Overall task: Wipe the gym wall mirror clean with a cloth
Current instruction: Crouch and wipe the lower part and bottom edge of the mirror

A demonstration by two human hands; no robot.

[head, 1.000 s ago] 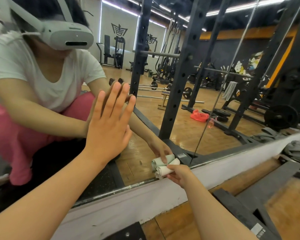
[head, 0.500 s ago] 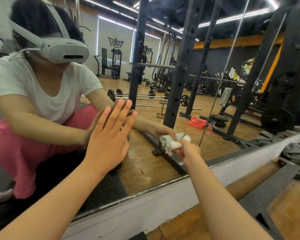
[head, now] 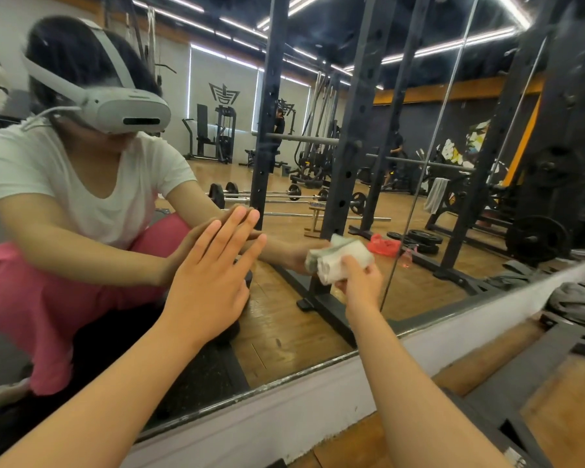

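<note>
The wall mirror [head: 419, 285] fills most of the head view, down to a white baseboard. My left hand [head: 213, 271] lies flat against the glass with its fingers straight and spread. My right hand [head: 360, 282] grips a folded, bunched pale green and white cloth [head: 340, 260] and holds it against the mirror, right of my left hand and well above the mirror's bottom edge. The cloth's reflection touches it on the glass.
The white baseboard [head: 284, 413] runs under the mirror. A wooden floor with black metal rack feet [head: 507, 400] lies at lower right, and grey cloth [head: 574, 302] lies by the wall. The glass reflects a crouching person, a black squat rack, barbells and weight plates.
My right hand has carried the cloth up the glass from the mirror's bottom edge and a little to the right. My left hand has stayed flat on the mirror.
</note>
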